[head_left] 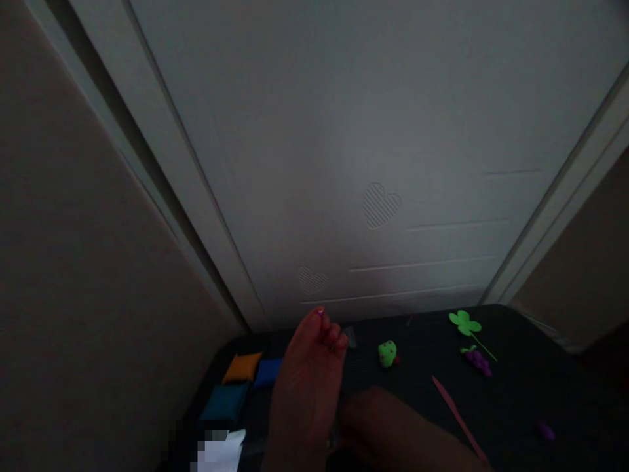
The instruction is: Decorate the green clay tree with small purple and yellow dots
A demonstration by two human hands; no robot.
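Observation:
My left hand (309, 377) is raised near the middle, palm side showing, with its fingers curled in. Between its thumb and fingertip is a tiny purple piece (320, 313), which looks like modelling clay. Low and to the right of it, my right hand (368, 416) is bent over in shadow beside the left wrist; its fingers are hidden. Beyond the hands sits a light green clay figure (387, 353) with reddish dots and a red part at its side. A pink clay knife (455, 410) lies to the right of my right hand.
On the dark table (413, 387) lie an orange packet (242, 368), a blue packet (268, 372) and a teal packet (225, 401) at left. A green four-petalled shape (464, 322), a purple grape cluster (477, 361) and a purple lump (546, 431) are at right. A white door (344, 131) stands behind.

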